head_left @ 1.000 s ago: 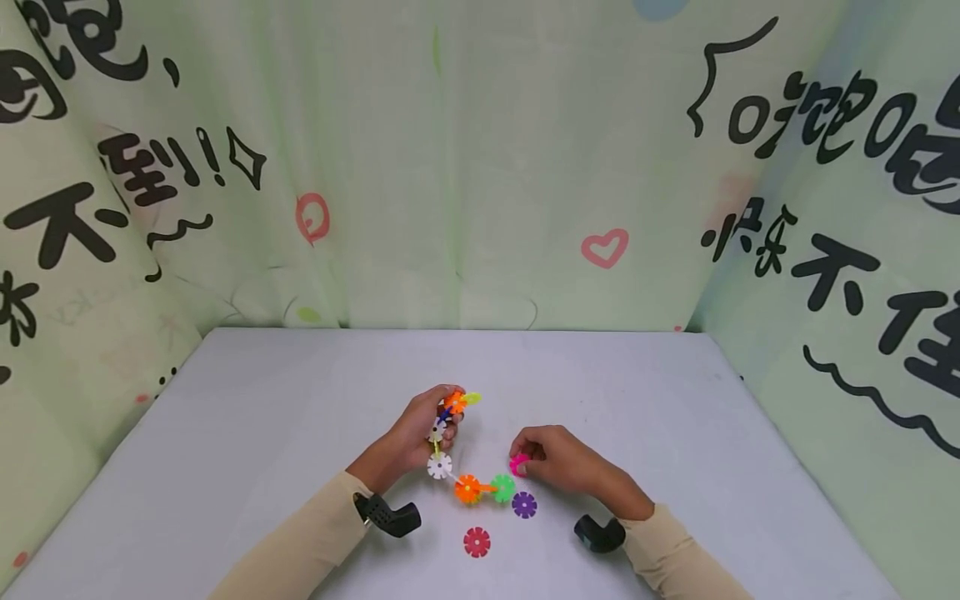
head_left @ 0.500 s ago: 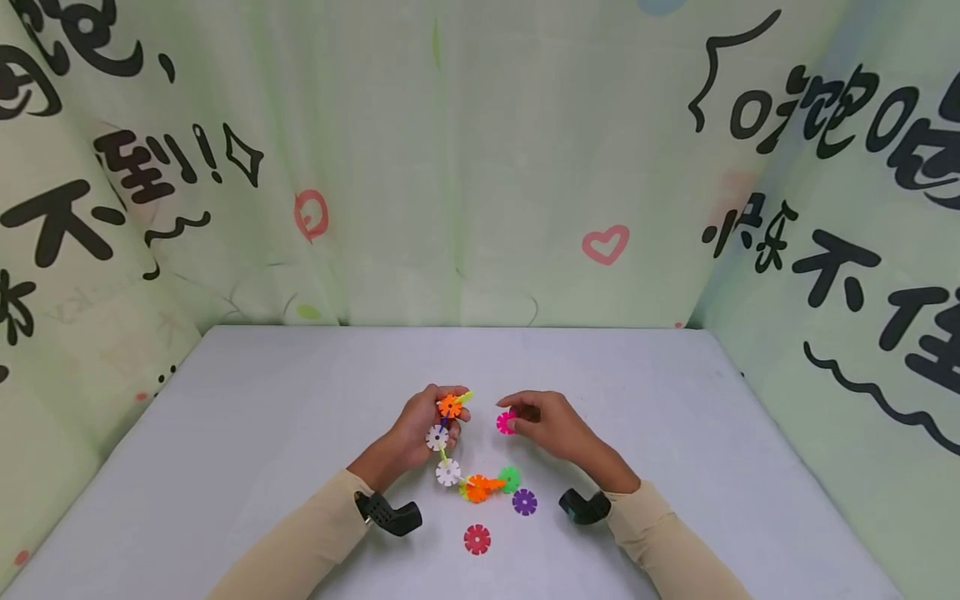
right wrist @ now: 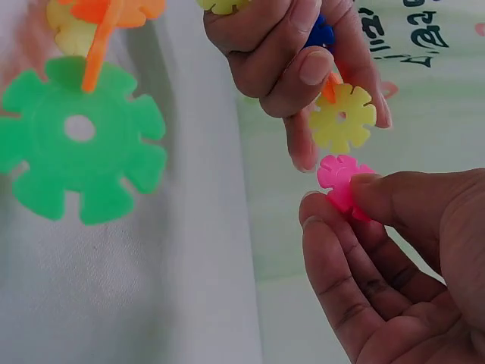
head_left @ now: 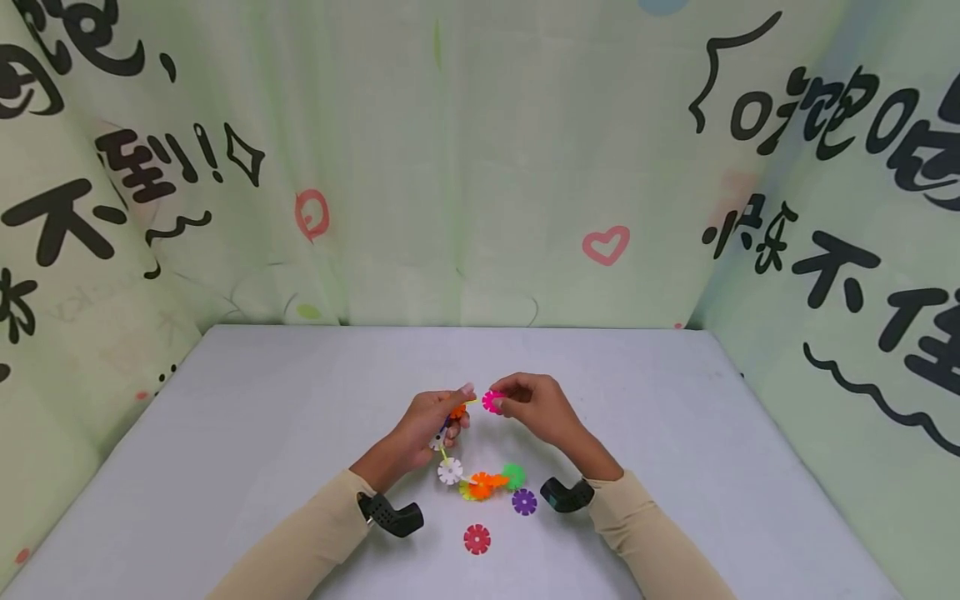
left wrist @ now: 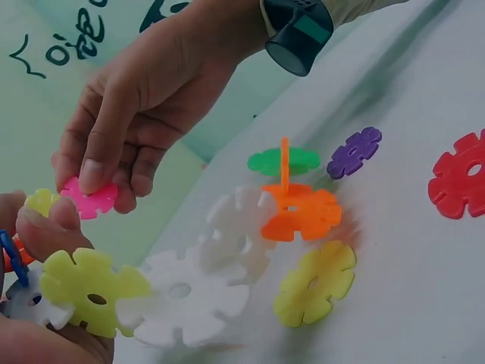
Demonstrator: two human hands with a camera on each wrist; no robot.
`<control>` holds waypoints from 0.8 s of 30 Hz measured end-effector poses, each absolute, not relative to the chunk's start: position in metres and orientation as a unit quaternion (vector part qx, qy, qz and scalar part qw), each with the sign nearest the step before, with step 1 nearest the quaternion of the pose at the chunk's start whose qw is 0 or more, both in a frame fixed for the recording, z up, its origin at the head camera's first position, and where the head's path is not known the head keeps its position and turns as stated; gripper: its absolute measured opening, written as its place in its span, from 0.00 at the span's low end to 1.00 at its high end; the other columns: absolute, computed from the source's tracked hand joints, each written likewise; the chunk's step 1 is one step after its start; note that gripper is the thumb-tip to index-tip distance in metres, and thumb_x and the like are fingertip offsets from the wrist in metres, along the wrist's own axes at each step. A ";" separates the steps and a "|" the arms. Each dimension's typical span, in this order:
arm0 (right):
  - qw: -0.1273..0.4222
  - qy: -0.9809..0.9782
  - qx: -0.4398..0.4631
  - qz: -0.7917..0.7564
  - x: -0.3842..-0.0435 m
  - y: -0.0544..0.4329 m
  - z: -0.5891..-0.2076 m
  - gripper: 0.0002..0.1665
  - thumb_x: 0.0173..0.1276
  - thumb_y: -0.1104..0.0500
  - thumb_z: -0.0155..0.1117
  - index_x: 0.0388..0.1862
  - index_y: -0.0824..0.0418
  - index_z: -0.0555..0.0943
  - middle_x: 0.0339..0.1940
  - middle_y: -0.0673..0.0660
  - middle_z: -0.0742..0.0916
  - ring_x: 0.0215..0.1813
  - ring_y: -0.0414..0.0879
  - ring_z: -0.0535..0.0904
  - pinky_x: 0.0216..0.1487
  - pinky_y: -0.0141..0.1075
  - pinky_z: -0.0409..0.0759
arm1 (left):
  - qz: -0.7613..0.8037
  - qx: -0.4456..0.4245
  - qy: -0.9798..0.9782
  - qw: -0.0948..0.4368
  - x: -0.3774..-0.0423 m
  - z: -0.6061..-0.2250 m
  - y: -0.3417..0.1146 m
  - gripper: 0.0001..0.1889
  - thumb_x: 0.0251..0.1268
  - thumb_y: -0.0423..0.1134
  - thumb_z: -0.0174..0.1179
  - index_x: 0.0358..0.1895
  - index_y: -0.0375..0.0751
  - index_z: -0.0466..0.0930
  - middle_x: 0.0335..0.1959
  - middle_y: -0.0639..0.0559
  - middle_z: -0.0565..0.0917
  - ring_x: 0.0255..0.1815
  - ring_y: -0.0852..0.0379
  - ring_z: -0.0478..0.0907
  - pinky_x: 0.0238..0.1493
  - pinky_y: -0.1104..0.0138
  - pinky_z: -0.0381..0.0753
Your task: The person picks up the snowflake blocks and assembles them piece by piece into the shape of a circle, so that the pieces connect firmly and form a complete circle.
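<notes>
My left hand (head_left: 416, 429) grips the upper end of a chain of slotted plastic snowflake discs. From it the chain hangs down through a white disc (head_left: 450, 472) and an orange disc (left wrist: 314, 212) to a green disc (right wrist: 114, 178). A yellow disc (right wrist: 342, 117) sticks out past the left fingertips at the top end. Between thumb and fingers my right hand (head_left: 546, 410) pinches a pink snowflake disc (right wrist: 337, 176), its edge just short of that yellow disc. The left fingers partly hide the blue disc (right wrist: 321, 32).
A purple disc (head_left: 524, 502) lies on the white table (head_left: 300, 450) near the chain's green end. Closer to the front is a red disc (head_left: 477, 539). Each wrist carries a black camera. Behind the table hangs a pale green curtain (head_left: 510, 167) with printed writing.
My right hand has lifted the pink disc from beside the green disc, up and leftward to the left hand. The left hand has turned slightly, and the chain's lower part has shifted a little right.
</notes>
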State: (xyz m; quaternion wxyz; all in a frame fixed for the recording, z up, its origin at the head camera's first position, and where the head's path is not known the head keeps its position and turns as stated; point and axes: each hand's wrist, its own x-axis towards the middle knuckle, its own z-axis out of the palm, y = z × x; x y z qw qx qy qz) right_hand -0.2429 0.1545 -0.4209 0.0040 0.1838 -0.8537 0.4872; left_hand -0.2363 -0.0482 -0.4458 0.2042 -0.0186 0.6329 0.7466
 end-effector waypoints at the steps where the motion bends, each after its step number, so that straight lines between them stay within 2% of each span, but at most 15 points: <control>1: 0.005 -0.853 0.181 0.490 -0.243 0.154 -0.421 0.09 0.63 0.68 0.67 0.43 0.64 0.85 0.34 0.53 0.87 0.33 0.45 0.84 0.38 0.35 0.83 | 0.745 -0.020 0.634 0.204 -0.236 -0.446 -0.048 0.33 0.62 0.59 0.61 0.56 0.31 0.77 0.22 0.51 0.76 0.17 0.59 0.64 0.20 0.73 0.70; 9: -0.023 -0.818 0.153 0.554 -0.245 0.154 -0.420 0.10 0.65 0.67 0.67 0.44 0.66 0.84 0.34 0.57 0.87 0.33 0.50 0.84 0.40 0.42 0.84 | 0.740 -0.033 0.640 0.204 -0.236 -0.443 -0.047 0.24 0.72 0.49 0.54 0.53 0.27 0.77 0.22 0.51 0.76 0.15 0.59 0.65 0.19 0.74 0.70; 13: -0.046 -0.801 0.154 0.576 -0.245 0.155 -0.420 0.10 0.65 0.67 0.66 0.45 0.68 0.83 0.35 0.58 0.87 0.33 0.50 0.84 0.40 0.40 0.84 | 0.741 -0.029 0.638 0.205 -0.236 -0.444 -0.046 0.23 0.72 0.48 0.54 0.53 0.26 0.76 0.22 0.51 0.76 0.15 0.59 0.65 0.19 0.74 0.71; 18: -0.066 -0.789 0.162 0.590 -0.245 0.155 -0.420 0.10 0.66 0.67 0.65 0.45 0.69 0.83 0.33 0.58 0.86 0.33 0.49 0.84 0.38 0.38 0.84 | 0.753 -0.015 0.628 0.197 -0.236 -0.446 -0.044 0.18 0.71 0.46 0.56 0.48 0.31 0.78 0.22 0.50 0.75 0.16 0.59 0.64 0.19 0.74 0.67; 24: -0.058 -0.794 0.196 0.572 -0.246 0.152 -0.419 0.10 0.66 0.66 0.65 0.44 0.70 0.83 0.33 0.58 0.87 0.34 0.59 0.83 0.36 0.36 0.83 | 0.772 -0.015 0.603 0.201 -0.235 -0.448 -0.044 0.14 0.72 0.42 0.54 0.49 0.33 0.78 0.22 0.50 0.74 0.16 0.60 0.61 0.17 0.74 0.61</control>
